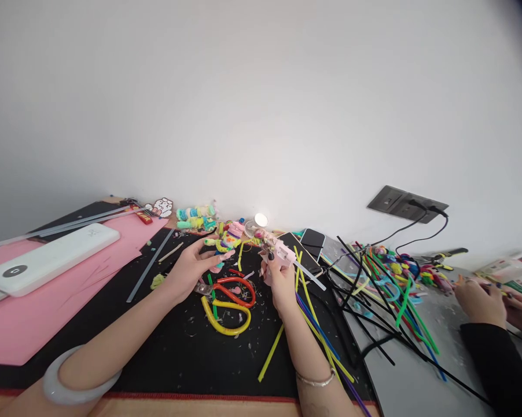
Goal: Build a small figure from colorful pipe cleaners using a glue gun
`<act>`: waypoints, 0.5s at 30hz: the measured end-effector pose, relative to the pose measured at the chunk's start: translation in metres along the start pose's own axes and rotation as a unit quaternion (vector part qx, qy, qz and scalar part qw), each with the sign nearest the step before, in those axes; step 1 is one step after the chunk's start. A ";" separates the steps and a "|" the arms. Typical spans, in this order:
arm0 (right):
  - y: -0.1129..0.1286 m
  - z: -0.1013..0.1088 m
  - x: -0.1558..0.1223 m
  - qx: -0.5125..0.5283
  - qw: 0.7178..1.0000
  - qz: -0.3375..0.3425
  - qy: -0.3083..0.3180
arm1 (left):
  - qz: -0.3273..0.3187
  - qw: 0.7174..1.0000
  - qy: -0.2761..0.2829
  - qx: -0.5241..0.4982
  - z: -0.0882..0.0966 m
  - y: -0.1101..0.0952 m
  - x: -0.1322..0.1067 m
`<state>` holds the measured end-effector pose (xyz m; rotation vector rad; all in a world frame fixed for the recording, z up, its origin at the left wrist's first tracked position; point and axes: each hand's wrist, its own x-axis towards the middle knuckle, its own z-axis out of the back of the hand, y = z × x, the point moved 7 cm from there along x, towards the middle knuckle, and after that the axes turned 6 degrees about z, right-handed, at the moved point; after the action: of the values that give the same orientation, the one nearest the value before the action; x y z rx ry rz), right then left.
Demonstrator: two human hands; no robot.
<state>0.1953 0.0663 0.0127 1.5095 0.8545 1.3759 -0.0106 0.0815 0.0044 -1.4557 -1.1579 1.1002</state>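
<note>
My left hand (pixel 197 265) is closed around a small colourful pipe-cleaner figure (pixel 226 240), yellow, pink and blue, held above the black mat (pixel 187 359). In my right hand (pixel 278 278) is a pale pink glue gun (pixel 282 253); its nozzle end points toward the figure and a clear glue stick (pixel 311 274) sticks out of its back. Whether the nozzle touches the figure I cannot tell. Below and between my hands lie scissors with one red and one yellow handle (pixel 226 331), their blades partly hidden by my left hand. A small lit lamp (pixel 261 220) stands behind.
At left, pink sheets (pixel 65 295) lie under a white device (pixel 57 255). Pipe cleaners (pixel 395 318) spread over the right side, near a phone (pixel 312 242). Wall sockets (pixel 406 204) hold plugged black cables. A co-worker's hands (pixel 482 301) are at far right, near pliers (pixel 445 256).
</note>
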 end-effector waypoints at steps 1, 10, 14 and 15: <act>0.000 0.000 0.000 0.009 1.000 -0.005 0.000 | 0.001 1.000 0.011 -0.010 -0.001 0.001 0.000; -0.003 -0.007 -0.001 0.021 0.999 -0.023 0.038 | 0.026 0.996 0.044 -0.080 -0.006 0.003 -0.001; -0.005 -0.007 -0.001 0.030 0.999 -0.031 0.029 | 0.033 0.993 0.058 -0.101 -0.008 0.006 -0.001; -0.006 -0.006 -0.001 0.030 0.999 -0.030 0.028 | 0.037 0.991 0.063 -0.111 -0.008 0.006 -0.001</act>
<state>0.1895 0.0686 0.0071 1.4856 0.9762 1.3651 -0.0016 0.0787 -0.0003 -1.7263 -1.1731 0.9361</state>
